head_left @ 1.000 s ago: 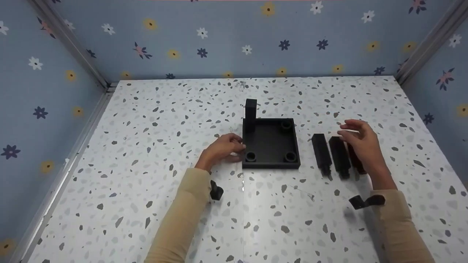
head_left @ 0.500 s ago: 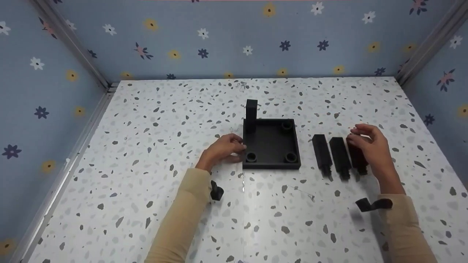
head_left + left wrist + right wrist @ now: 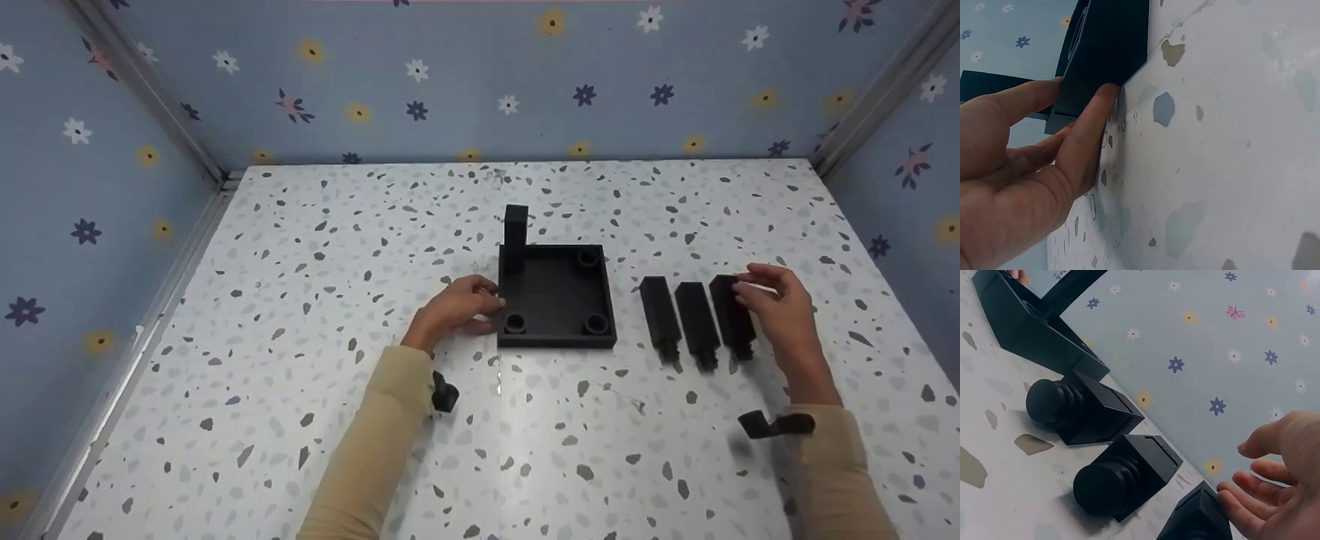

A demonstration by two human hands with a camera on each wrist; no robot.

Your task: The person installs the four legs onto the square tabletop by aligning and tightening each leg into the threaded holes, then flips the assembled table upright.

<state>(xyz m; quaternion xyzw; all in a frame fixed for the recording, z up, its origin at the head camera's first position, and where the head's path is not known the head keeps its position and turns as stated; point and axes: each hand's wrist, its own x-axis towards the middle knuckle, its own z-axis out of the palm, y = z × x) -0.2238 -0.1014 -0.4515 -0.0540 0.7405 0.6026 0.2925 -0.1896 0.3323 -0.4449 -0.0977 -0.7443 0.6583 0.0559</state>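
At the bottom of the frame are a person's arms, with a left tan cloth sleeve (image 3: 364,450) and a right tan cloth sleeve (image 3: 836,469). A curved black strip (image 3: 780,425) sits by the right cuff.

Farther up, right of the middle, three long black boxy blocks lie side by side on the white speckled surface (image 3: 337,262): the left block (image 3: 660,311), the middle block (image 3: 697,319) and the right block (image 3: 731,311). Their round, ridged ends face the bottom of the frame. The right hand (image 3: 787,311) is at the right block's top end, with its thumb and fingers apart and a little bent. I can't tell if they touch it.

In the middle is a flat black square tray (image 3: 559,340) with low walls. The left hand (image 3: 459,304) touches its left side, with its fingers apart. Three corners have round black rings, and a black square post (image 3: 515,232) stands up in the upper left corner. At the back is a blue wall (image 3: 480,67) with flowers.
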